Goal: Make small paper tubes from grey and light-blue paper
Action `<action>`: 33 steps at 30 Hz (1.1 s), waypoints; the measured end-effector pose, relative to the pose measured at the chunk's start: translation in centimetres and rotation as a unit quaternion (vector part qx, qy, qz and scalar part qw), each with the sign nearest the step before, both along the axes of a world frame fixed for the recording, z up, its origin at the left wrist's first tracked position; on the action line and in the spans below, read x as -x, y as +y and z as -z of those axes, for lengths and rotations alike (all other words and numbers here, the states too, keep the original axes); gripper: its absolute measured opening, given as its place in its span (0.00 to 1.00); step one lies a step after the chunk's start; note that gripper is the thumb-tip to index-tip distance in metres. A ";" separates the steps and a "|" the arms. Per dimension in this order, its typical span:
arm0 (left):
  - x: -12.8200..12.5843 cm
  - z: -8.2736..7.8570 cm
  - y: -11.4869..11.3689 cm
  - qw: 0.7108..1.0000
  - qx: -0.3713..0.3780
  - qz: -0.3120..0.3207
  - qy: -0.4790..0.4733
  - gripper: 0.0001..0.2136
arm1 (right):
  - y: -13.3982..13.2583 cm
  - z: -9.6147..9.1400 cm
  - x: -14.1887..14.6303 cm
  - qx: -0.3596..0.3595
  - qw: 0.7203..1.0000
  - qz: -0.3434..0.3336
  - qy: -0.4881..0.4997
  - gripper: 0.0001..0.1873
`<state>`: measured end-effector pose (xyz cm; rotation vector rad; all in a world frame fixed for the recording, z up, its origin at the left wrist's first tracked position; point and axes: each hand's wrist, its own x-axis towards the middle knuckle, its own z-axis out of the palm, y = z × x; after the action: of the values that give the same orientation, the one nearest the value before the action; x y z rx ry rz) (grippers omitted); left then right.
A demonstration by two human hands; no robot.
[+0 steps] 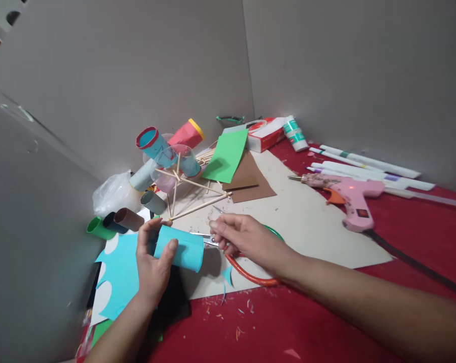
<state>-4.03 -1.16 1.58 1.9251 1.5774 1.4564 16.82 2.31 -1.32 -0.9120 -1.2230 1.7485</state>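
My left hand (pixel 154 264) is wrapped round a light-blue paper-covered tube (pixel 181 248), with the thumb along its near side. My right hand (pixel 246 237) is closed in a pinch just right of the tube; whatever lies between the fingertips is too small or hidden to make out. Beneath that hand is a pair of scissors with red-orange and green handles (pixel 250 276), its metal blades pointing towards the tube. The hand partly covers the scissors. Small blue paper scraps (pixel 226 275) lie below it.
A pink glue gun (pixel 354 196) lies on the right, its cord trailing to the edge. White markers (pixel 367 164) lie behind it. A stick frame (pixel 197 201), green sheet (pixel 228 154), brown sheets (pixel 256 181) and coloured tubes (pixel 127 219) stand beyond my hands. Grey panels (pixel 155 60) enclose the table.
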 end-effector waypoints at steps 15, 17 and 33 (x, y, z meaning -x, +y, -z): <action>-1.3 0.9 -0.4 0.997 -0.062 0.025 -0.024 0.19 | -2.0 -0.4 0.9 0.101 0.979 -0.126 0.122 0.39; -1.2 0.8 -0.6 0.998 -0.044 0.037 -0.030 0.21 | -2.0 -0.5 1.0 0.092 0.976 -0.143 0.136 0.37; -0.5 0.2 -1.2 0.993 -0.017 0.115 0.012 0.03 | -0.7 -0.2 0.6 0.188 0.950 -0.132 0.213 0.20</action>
<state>-3.49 -2.38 1.40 2.0719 1.2958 1.3760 16.25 1.62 -1.13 -0.5400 -0.7656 2.2995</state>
